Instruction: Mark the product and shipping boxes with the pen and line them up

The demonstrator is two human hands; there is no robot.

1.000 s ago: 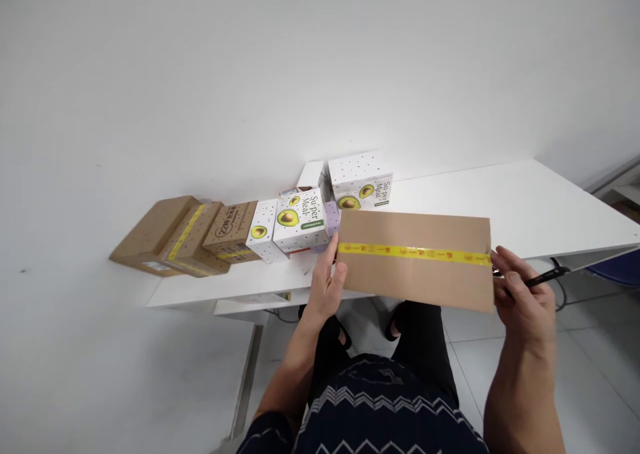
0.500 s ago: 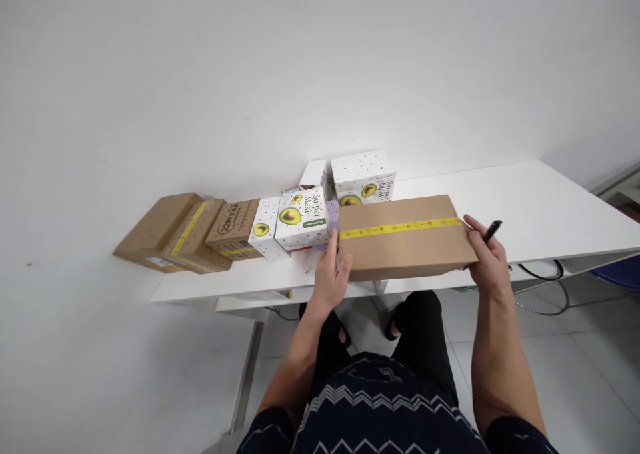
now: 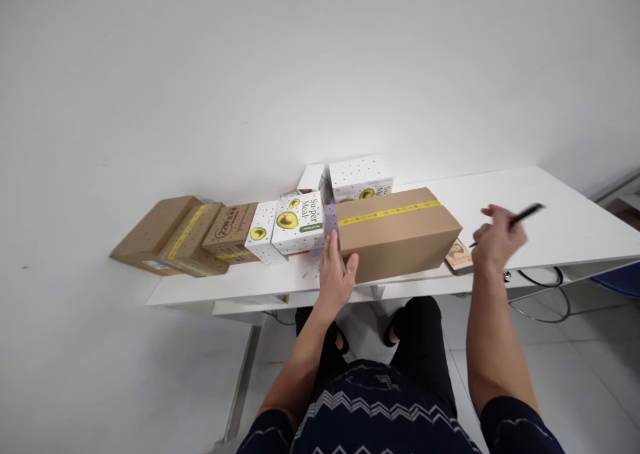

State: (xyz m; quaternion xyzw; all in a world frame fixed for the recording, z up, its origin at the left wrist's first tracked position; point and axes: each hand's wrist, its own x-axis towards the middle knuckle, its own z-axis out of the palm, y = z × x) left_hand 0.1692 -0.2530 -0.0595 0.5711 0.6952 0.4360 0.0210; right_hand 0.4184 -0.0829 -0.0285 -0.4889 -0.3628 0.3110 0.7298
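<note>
A long brown cardboard box [image 3: 395, 231] with yellow printed tape along its top stands on the white shelf. My left hand [image 3: 336, 274] rests against the box's left end, fingers stretched out and thumb apart. My right hand [image 3: 497, 237] is raised off the box, to its right, with its fingers closed around a black pen [image 3: 527, 214]. Below and left of that hand, a small flat item with a pictured cover [image 3: 459, 257] lies near the shelf's front edge, partly behind the box.
A row of boxes continues to the left: a purple box [image 3: 331, 219], white avocado-print boxes [image 3: 300, 224], and several brown cartons [image 3: 187, 237]. Another white box [image 3: 360, 174] stands behind by the wall. Black cables [image 3: 543, 281] hang at the right below the white shelf [image 3: 525, 221].
The long box has come down onto the shelf from both hands. My right hand has let go of it and moved up and right with the pen; the flat item has come into view.
</note>
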